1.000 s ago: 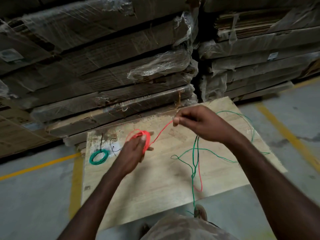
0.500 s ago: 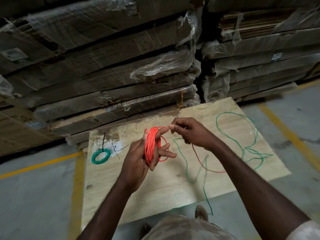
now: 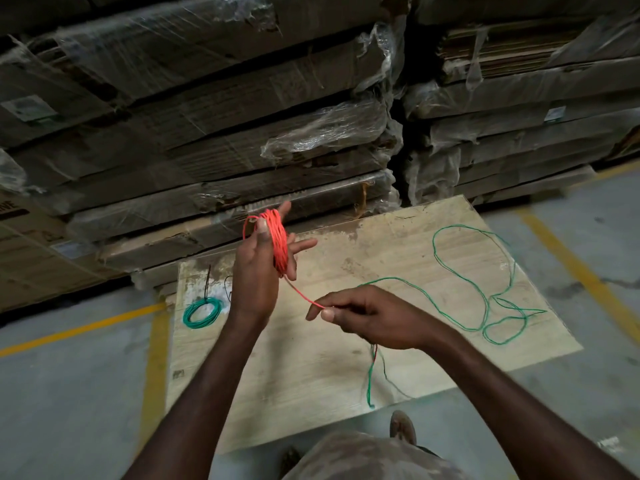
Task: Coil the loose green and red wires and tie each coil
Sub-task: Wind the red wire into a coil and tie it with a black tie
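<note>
Red wire (image 3: 279, 240) is now wound thick around the spread fingers of the left hand (image 3: 258, 271), raised well above the board (image 3: 311, 358). A second ago the coil was a small bunch held low and the right hand was drawn out high to the right; since then the left hand has been lifted and turned, and the right hand (image 3: 363, 317) has been brought down below it. A short taut stretch of red is pinched between the right thumb and forefinger, running up to the bottom of the coil. Little red is left: only a thin tail is seen hanging under the right wrist, beside a green strand. The winding of the red looks nearly done, and tying is judged to be close.

The left hand is held open, fingers splayed through the loops, thumb pressed against the near side of the coil. The loops are packed tight and bright orange-red, slightly crossed over each other, not perfectly flat.

Loose green wire (image 3: 485, 289) is lying in wide loops across the right half of the board, one end trailing off the near edge. A small green coil (image 3: 202, 311) is already resting at the board's left edge, with thin dark ties (image 3: 207, 282) just behind it. Whether that coil is tied cannot be told.
</note>
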`<state>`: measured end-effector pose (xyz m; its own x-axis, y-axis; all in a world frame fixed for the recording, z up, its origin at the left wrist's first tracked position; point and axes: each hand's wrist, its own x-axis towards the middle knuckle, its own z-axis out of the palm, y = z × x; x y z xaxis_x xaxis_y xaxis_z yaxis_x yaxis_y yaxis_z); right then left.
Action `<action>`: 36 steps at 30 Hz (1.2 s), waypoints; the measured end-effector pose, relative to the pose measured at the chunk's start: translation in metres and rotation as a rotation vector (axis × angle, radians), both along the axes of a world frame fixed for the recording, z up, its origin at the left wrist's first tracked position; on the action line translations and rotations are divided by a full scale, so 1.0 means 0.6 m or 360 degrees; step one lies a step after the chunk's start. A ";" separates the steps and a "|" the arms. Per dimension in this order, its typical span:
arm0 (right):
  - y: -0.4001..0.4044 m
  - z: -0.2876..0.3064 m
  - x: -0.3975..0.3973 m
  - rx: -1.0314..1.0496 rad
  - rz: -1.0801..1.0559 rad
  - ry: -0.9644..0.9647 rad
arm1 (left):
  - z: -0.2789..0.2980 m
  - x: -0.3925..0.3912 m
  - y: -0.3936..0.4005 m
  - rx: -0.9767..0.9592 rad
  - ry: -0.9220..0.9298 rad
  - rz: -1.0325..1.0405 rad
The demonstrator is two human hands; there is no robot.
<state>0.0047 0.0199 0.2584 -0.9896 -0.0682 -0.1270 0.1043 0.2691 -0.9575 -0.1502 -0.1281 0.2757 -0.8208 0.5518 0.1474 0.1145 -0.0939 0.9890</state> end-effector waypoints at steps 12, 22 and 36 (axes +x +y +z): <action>0.124 0.107 -0.036 0.0489 -0.0418 0.0390 | -0.097 0.050 -0.041 -0.0604 -0.0078 -0.0405; 0.101 -0.004 -0.086 0.0178 -0.0445 0.0275 | -0.003 0.120 -0.051 0.0315 -0.0619 -0.0645; 0.003 -0.034 -0.042 0.0141 -0.0219 0.0199 | 0.033 0.062 -0.024 0.0507 -0.0552 -0.0206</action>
<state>-0.0206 0.0217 0.2378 -0.9972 0.0748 -0.0020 0.0277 0.3443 -0.9385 -0.1130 -0.1427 0.2958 -0.7792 0.6243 0.0553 -0.2493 -0.3897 0.8866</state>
